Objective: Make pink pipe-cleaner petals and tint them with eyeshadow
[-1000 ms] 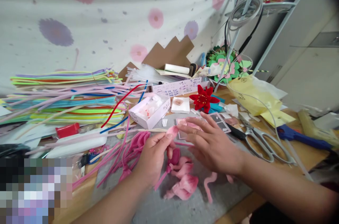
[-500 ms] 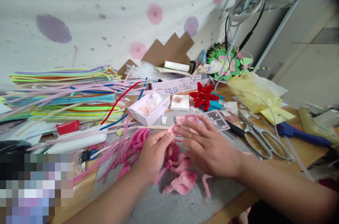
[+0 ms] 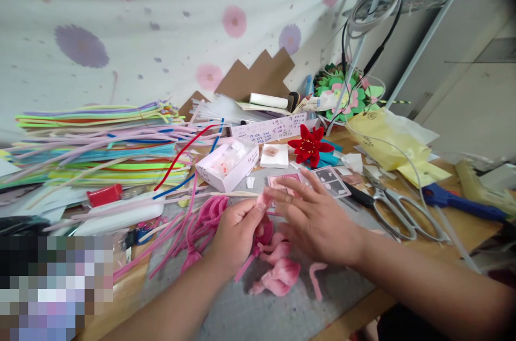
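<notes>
Between the thumb and fingers of my left hand (image 3: 237,236) is a small pale pink fuzzy piece (image 3: 264,200), apparently pipe cleaner; the grip hides most of it. My right hand (image 3: 320,220) is stretched out beside it with the fingers apart. Its fingertips come close to the pink piece, and whether they touch I cannot tell. Below the hands lie pink fuzzy petals (image 3: 282,277) and a darker pink piece (image 3: 264,233). A short curved pink pipe cleaner (image 3: 315,279) rests to their right. Left of my left hand are looped pink pipe cleaners (image 3: 212,215) on the grey mat (image 3: 226,309).
Bundles of coloured pipe cleaners (image 3: 100,156) fill the left side. A white box (image 3: 228,166) and a red fuzzy flower (image 3: 309,146) stand behind the hands. Scissors (image 3: 393,212), a blue-handled tool (image 3: 463,202) and a yellow bag (image 3: 381,139) lie at right.
My right hand's fingers have shifted slightly and lifted a little from the pink piece. My left hand keeps its pinch, the piece now tilted more upright.
</notes>
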{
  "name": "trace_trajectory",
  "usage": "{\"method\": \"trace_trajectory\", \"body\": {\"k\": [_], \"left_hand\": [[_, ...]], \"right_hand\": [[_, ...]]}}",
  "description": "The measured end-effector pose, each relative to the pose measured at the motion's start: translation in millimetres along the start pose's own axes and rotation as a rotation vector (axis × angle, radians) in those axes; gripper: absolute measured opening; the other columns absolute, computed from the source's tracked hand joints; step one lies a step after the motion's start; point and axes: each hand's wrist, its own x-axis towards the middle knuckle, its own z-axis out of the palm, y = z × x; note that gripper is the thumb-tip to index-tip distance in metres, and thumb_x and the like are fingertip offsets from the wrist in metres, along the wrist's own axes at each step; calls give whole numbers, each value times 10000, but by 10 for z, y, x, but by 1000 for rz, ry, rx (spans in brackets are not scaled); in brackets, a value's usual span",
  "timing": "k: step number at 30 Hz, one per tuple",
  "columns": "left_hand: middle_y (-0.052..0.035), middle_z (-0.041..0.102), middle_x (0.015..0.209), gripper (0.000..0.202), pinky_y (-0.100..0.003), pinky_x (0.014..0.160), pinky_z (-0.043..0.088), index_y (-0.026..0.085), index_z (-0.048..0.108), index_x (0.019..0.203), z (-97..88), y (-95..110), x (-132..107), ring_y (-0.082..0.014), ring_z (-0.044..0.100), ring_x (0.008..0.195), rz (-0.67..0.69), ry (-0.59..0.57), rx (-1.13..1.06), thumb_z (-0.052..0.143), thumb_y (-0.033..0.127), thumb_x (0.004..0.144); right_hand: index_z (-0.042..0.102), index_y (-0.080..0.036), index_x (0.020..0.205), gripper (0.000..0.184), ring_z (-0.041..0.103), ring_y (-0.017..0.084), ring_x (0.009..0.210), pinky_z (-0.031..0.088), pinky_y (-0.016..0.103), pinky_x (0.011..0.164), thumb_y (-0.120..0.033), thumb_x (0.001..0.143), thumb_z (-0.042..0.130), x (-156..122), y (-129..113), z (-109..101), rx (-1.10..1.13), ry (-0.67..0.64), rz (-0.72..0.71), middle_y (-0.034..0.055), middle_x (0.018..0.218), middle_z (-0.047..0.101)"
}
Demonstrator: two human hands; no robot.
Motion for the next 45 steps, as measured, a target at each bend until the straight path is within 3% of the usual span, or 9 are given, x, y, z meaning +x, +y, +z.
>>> {"method": "trace_trajectory", "body": {"k": [4, 8, 12, 19, 22, 28, 35, 41, 45], "left_hand": [[33, 503, 518, 359, -237, 518, 332, 167, 561, 615, -13, 1, -2, -103, 452, 499, -26, 33, 13, 504, 420, 863], [29, 518, 532, 315, -248, 580, 362, 166, 599, 640, -12, -1, 13, -114, 483, 542, -49, 88, -19, 527, 391, 848], [26, 528, 549, 300, -259, 616, 359, 168, 597, 637, -10, -16, 38, -119, 485, 570, -51, 96, -50, 534, 370, 850], [35, 526, 517, 265, -258, 621, 359, 160, 626, 726, -9, -35, 55, -112, 478, 542, -72, 97, -135, 518, 359, 864], [36, 526, 509, 267, -257, 593, 355, 160, 620, 730, -3, -30, 50, -112, 475, 520, -92, 85, -149, 518, 367, 865], [29, 524, 524, 306, -252, 582, 357, 165, 586, 668, 3, -35, 40, -113, 479, 526, -75, 53, -139, 525, 391, 865], [24, 502, 526, 391, -244, 541, 339, 172, 528, 573, 3, 24, 19, -122, 463, 530, -43, 56, 10, 531, 449, 849], [30, 484, 536, 363, -241, 531, 309, 177, 552, 590, 10, 55, -13, -125, 430, 548, 28, 29, 153, 534, 434, 845], [37, 456, 509, 381, -244, 511, 282, 177, 528, 572, -3, 53, -9, -119, 410, 524, 13, 81, 207, 520, 434, 853]], "right_hand": [[580, -196, 1059, 200, 445, 268, 1225, 193, 525, 1075, -285, 893, 512, -22, 229, 14, 6, -20, 162, 63, 1236, 612], [596, -174, 933, 171, 553, 251, 1019, 379, 414, 887, -292, 916, 473, -106, 590, 64, 25, -197, 413, 88, 1001, 673], [607, -157, 901, 193, 566, 245, 915, 356, 402, 857, -293, 915, 471, -148, 694, 95, -76, -339, 405, 108, 955, 657], [611, -161, 923, 181, 562, 255, 1003, 340, 426, 896, -265, 910, 465, -125, 628, 151, -84, -387, 371, 112, 981, 658], [617, -164, 945, 172, 548, 267, 1059, 317, 470, 949, -259, 896, 483, -117, 574, 115, -49, -344, 345, 116, 1003, 666], [571, -189, 1016, 152, 456, 248, 1207, 236, 501, 1056, -248, 893, 503, 9, 210, -86, 118, -53, 146, 66, 1259, 590], [559, -196, 1080, 217, 483, 262, 1170, 232, 526, 1063, -231, 867, 531, 65, 56, -126, 123, -2, 82, 44, 1237, 611], [572, -196, 960, 120, 454, 256, 1209, 192, 517, 1097, -234, 846, 565, 62, 10, -62, 111, -22, 15, 29, 1218, 624], [568, -201, 978, 134, 475, 257, 1183, 193, 530, 1090, -231, 847, 562, 51, 20, -82, 99, -2, 47, 19, 1217, 626]]}}
